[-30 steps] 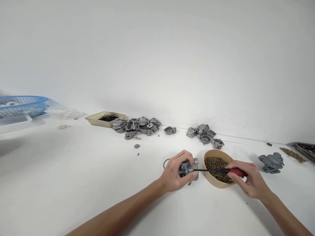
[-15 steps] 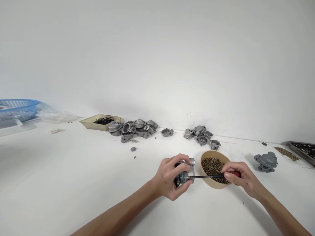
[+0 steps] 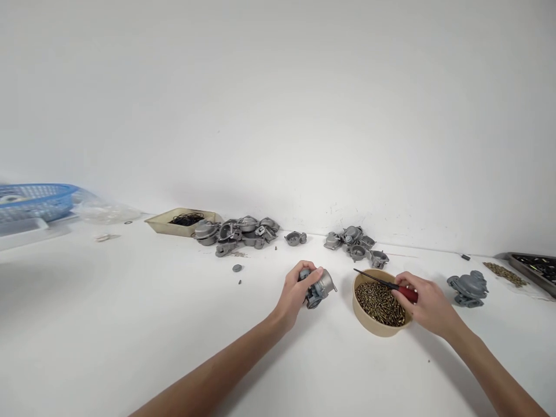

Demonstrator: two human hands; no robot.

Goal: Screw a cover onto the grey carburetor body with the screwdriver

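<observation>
My left hand (image 3: 296, 292) is closed around a grey metal carburetor (image 3: 322, 286), its silvery rounded bowl turned to the right. A screwdriver (image 3: 406, 292) with a red and black handle and a dark shaft is gripped in my right hand (image 3: 428, 304). Its shaft points left across the top of a tan round bowl (image 3: 377, 330), and the tip is apart from the carburetor. Small brass-coloured screws (image 3: 380, 304) fill much of that bowl.
Grey castings (image 3: 243, 231) lie heaped by the wall, with a smaller group (image 3: 354, 240) behind the bowl. Another carburetor (image 3: 469, 288) stands at right, near loose brass pieces (image 3: 504, 273) and a dark tray (image 3: 536, 271). A cream tray (image 3: 174, 229) and blue basket (image 3: 47, 200) are at left.
The screwdriver tip has come away from the carburetor and now points up-left over the bowl. My left hand has turned the carburetor, so its silvery bowl shows more.
</observation>
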